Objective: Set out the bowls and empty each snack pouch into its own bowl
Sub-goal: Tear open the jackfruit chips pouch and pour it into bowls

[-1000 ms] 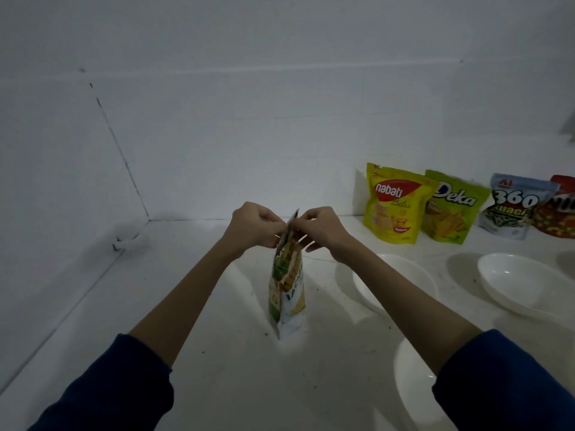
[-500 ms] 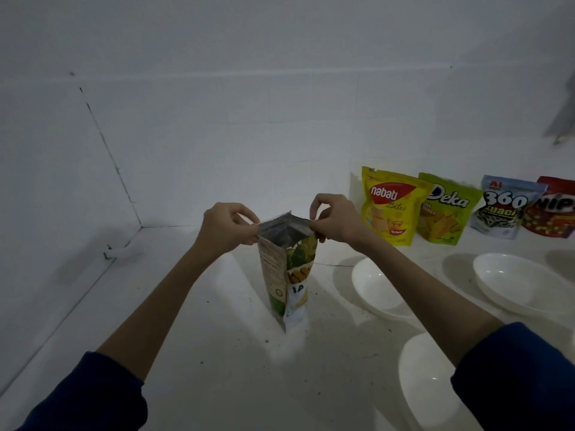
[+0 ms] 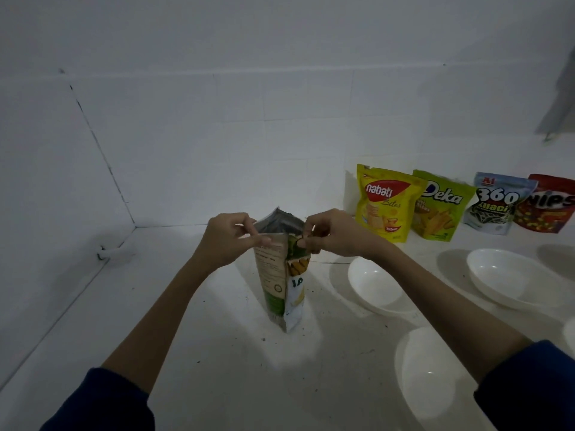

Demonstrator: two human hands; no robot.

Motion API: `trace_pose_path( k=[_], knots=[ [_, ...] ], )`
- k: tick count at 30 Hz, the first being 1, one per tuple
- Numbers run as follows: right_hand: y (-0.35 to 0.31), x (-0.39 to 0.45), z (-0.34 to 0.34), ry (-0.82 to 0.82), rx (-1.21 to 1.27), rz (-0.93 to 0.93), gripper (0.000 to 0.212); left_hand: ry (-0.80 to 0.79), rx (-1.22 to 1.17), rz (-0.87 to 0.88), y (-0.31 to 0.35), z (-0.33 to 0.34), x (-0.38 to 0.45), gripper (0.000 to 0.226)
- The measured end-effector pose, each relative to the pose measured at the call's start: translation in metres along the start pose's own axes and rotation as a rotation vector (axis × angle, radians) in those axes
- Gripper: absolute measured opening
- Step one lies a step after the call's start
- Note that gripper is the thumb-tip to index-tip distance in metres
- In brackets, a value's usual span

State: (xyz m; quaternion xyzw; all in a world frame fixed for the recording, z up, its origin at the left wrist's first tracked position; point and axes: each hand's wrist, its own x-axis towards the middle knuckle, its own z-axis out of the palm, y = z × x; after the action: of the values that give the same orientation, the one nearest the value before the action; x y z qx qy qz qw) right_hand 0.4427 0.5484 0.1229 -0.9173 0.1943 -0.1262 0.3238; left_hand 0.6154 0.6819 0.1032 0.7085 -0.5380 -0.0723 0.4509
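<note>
Hands first: the left hand (image 3: 228, 241) pinches one lip of the green-and-white pouch (image 3: 284, 281) and the right hand (image 3: 326, 234) pinches the opposite lip, the two drawn apart so that the mouth gapes and its silvery lining shows. That pouch stands upright on the white surface (image 3: 217, 353), just left of the bowls. Its top is open, by the look of it, but nothing has been tipped out.

Close to the right stands the nearest white bowl (image 3: 376, 286), with a second bowl (image 3: 435, 377) in front of it, partly behind the right forearm, and a third bowl (image 3: 513, 279) farther right; all three look empty. A sliver of what may be another bowl shows at the right edge.

Against the back wall four pouches stand in a row: the yellow Nabati pouch (image 3: 384, 202), the green Deka pouch (image 3: 440, 208), the 360 Kuaci pouch (image 3: 494, 203) and the red pouch (image 3: 550, 205). None looks opened.

So bowls seem set out; every pouch remains to be emptied.
</note>
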Motion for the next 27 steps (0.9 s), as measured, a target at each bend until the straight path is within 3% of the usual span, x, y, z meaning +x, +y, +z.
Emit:
trace_pose_path(
  k=[4,7,9,11,13,15,18,22,25,27],
  knots=[
    [0.003,0.005,-0.001,0.134,-0.092,0.013,0.014,0.224,0.096,0.143,0.001,0.016,-0.004,0.025],
    [-0.006,0.0,-0.002,0.065,-0.056,-0.023,0.034,0.301,0.099,0.128,0.007,0.023,-0.01,0.03],
    [-0.01,-0.005,0.005,0.03,-0.069,-0.029,0.04,0.27,0.064,0.107,0.011,0.028,-0.013,0.036],
    [-0.005,-0.006,0.018,0.128,-0.108,-0.019,0.025,0.171,-0.115,-0.032,0.012,0.029,-0.014,0.048],
    [0.006,-0.004,0.027,0.244,-0.066,0.0,0.01,0.178,-0.356,-0.241,0.005,0.023,-0.011,0.047],
    [0.016,-0.003,0.027,0.285,-0.003,0.014,0.007,0.236,-0.495,-0.38,-0.014,0.016,-0.008,0.047],
    [0.02,-0.001,0.023,0.32,0.019,0.023,0.005,0.079,-0.589,-0.53,-0.034,0.015,-0.005,0.055],
    [0.023,0.001,0.02,0.342,0.073,0.013,0.017,-0.141,-0.49,-0.523,-0.037,0.028,-0.002,0.039],
    [0.019,0.001,0.007,0.301,0.107,0.042,0.011,-0.064,-0.544,-0.476,-0.036,0.031,-0.001,0.015],
    [0.007,0.002,-0.009,0.275,0.164,0.041,0.022,-0.043,-0.575,-0.408,-0.033,0.033,-0.001,0.005]
  ],
)
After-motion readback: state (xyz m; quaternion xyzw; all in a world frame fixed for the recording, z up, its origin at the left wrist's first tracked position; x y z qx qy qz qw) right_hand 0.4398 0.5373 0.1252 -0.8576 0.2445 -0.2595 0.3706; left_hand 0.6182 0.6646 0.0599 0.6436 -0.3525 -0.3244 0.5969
